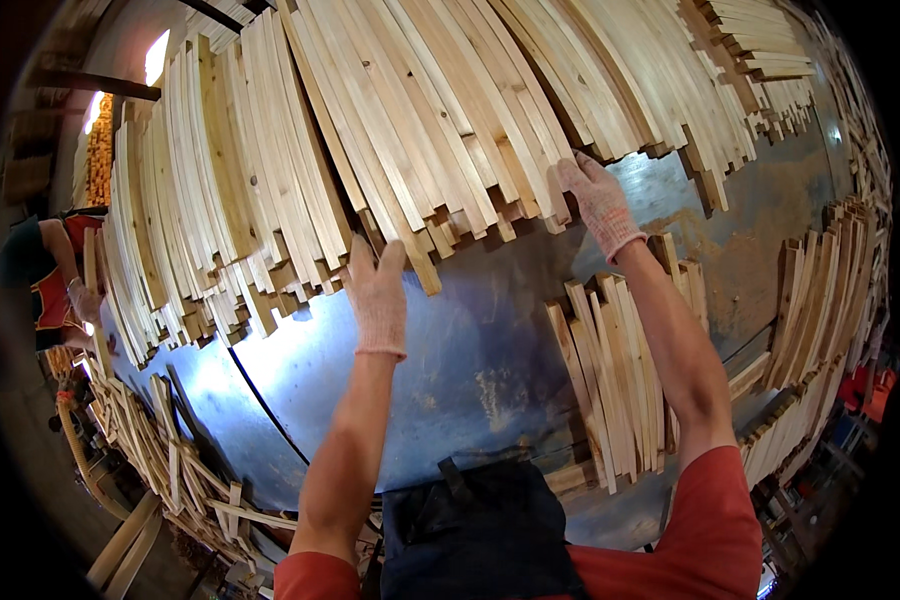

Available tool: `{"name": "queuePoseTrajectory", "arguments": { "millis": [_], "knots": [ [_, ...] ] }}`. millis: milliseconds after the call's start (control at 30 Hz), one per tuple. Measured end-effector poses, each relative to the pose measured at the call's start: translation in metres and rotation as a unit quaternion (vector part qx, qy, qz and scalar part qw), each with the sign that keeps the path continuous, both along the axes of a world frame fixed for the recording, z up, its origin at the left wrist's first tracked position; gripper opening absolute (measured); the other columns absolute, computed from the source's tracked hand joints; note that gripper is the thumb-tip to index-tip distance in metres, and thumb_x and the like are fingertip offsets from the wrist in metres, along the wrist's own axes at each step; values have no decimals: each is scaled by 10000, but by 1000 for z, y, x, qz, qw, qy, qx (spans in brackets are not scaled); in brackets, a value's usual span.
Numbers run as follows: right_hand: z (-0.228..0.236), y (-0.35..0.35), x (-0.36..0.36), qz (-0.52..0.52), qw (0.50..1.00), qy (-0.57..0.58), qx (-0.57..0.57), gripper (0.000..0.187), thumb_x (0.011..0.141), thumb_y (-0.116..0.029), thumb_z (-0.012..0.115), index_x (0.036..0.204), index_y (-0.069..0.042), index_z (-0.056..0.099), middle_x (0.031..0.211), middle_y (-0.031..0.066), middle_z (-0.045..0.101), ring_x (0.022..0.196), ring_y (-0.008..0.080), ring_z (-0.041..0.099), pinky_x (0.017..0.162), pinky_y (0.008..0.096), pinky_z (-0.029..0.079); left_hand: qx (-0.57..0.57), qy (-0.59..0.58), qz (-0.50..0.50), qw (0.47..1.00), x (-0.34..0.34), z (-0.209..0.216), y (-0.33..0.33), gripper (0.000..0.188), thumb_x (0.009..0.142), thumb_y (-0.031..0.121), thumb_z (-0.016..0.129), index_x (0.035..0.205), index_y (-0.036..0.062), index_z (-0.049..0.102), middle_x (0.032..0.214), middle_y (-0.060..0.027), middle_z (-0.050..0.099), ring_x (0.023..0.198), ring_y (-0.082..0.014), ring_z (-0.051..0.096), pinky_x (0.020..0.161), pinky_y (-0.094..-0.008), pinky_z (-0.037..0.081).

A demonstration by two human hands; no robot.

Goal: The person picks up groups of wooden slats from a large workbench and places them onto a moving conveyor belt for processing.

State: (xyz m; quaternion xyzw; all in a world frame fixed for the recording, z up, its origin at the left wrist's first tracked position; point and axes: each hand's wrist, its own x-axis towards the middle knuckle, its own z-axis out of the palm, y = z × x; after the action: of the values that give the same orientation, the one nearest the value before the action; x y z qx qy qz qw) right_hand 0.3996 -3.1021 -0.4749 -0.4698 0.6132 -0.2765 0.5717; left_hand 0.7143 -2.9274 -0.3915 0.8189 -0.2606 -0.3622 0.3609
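Observation:
Both my hands wear pale knitted gloves and reach up to a broad row of light wooden strips [440, 130] on a metal-topped table. My left hand [378, 305] is at the strips' near ends, by the dark gap on the left side of the middle group. Two of its fingers point up, stretched and apart. At the right side of the same group, my right hand [604, 207] rests its extended fingers against the outermost strip's end. The group lies between my hands, its near ends uneven. Part of each hand's fingers is hidden.
More strips lie left [210, 180] and right [620, 80] of the middle group. Stacked strips [620, 370] stand beneath my right forearm, others [820, 290] farther right. Loose offcuts [170, 450] pile up at the lower left. Another person's gloved hand [85, 300] shows at the far left.

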Motion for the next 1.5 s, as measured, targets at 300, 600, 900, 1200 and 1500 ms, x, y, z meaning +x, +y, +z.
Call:
{"name": "queuePoseTrajectory", "arguments": {
  "millis": [300, 600, 900, 1200, 1500],
  "knots": [
    [27, -4, 12, 40, 998, 48, -12, 850, 1028, -550, 642, 1554, 103, 504, 1562, 241, 592, 1455, 331, 564, 1226, 367, 410, 21, -23, 9, 999, 6, -1, -28, 815, 992, 357, 675, 1642, -50, 401, 1689, -277, 421, 1574, -399, 411, 1268, -418, 373],
    [25, -1, 12, 33, 994, 101, -23, 918, 987, -608, 652, 1555, 98, 505, 1609, 262, 539, 1510, 353, 506, 1257, 399, 372, 128, -29, -70, 989, -9, 25, -7, 485, 1029, 336, 644, 1376, 2, 697, 1201, -170, 690, 1031, -291, 674, 1099, -439, 484],
    [24, 1, 15, 46, 985, 165, -29, 900, 1015, -629, 592, 1566, 78, 503, 1593, 251, 559, 1488, 364, 525, 1250, 408, 381, 102, 61, -5, 993, -5, 10, 1, 754, 1035, 436, 642, 1571, -75, 503, 1564, -253, 553, 1455, -361, 523, 1240, -420, 377],
    [18, 3, 13, 37, 990, 125, -50, 913, 1016, -631, 592, 1562, 95, 496, 1577, 270, 565, 1475, 358, 536, 1231, 386, 399, 102, 24, -77, 992, -4, 5, 11, 928, 1002, 459, 678, 1683, -52, 309, 1732, -284, 339, 1603, -392, 355, 1297, -406, 306],
    [35, -8, 8, 67, 990, 126, 8, 910, 995, -615, 627, 1594, 55, 481, 1637, 229, 521, 1491, 352, 527, 1256, 371, 382, -45, 173, 85, 980, 23, -1, -49, 447, 1028, 419, 665, 1282, 59, 591, 1089, -63, 553, 976, -193, 535, 899, -363, 491]
  ]
}}
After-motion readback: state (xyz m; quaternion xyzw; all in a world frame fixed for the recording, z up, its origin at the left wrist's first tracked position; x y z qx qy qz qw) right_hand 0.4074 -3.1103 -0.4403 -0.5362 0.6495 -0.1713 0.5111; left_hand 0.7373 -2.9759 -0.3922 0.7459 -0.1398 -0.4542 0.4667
